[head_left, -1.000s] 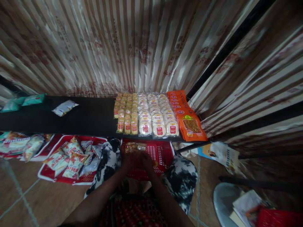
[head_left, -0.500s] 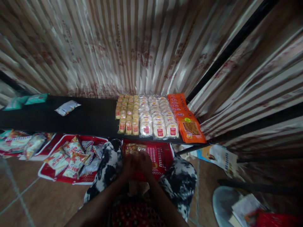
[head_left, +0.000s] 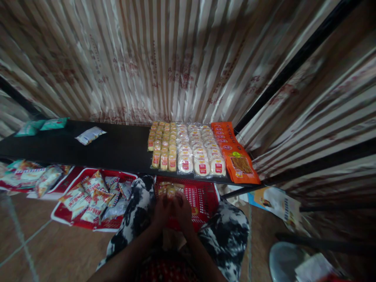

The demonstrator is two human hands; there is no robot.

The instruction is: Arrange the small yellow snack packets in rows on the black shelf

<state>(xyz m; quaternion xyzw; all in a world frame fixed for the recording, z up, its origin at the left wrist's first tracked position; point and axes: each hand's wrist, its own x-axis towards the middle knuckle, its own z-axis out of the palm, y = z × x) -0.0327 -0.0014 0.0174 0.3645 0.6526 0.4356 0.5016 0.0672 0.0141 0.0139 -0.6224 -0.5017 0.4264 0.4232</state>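
Over the red plastic basket (head_left: pixel 210 196) between my knees, my left hand (head_left: pixel 162 210) and my right hand (head_left: pixel 182 209) are close together, fingers curled. Between their fingertips they grip a small yellow wrapped snack pack (head_left: pixel 170 192); its lower part is hidden by the fingers. More yellow wrapped packs (head_left: pixel 163 187) lie at the basket's far left side. Just beyond, on the black shelf (head_left: pixel 123 150), overlapping rows of similar yellow packs (head_left: pixel 164 159) stand beside rows of round white wrapped crackers (head_left: pixel 202 166). An orange snack bag (head_left: pixel 242 164) lies at the right end.
A white packet (head_left: pixel 90 135) and teal packets (head_left: pixel 54 123) lie on the shelf's left part. Another red basket (head_left: pixel 63 213) holds several snack bags (head_left: pixel 96 203) left of my knee. A black metal bar (head_left: pixel 273 82) slants up at right, and a striped curtain (head_left: pixel 132 58) hangs behind.
The view has shifted a little, so everything sits slightly lower and to the right. The yellow pack shows more clearly between my fingertips, and both hands stay together over the basket.
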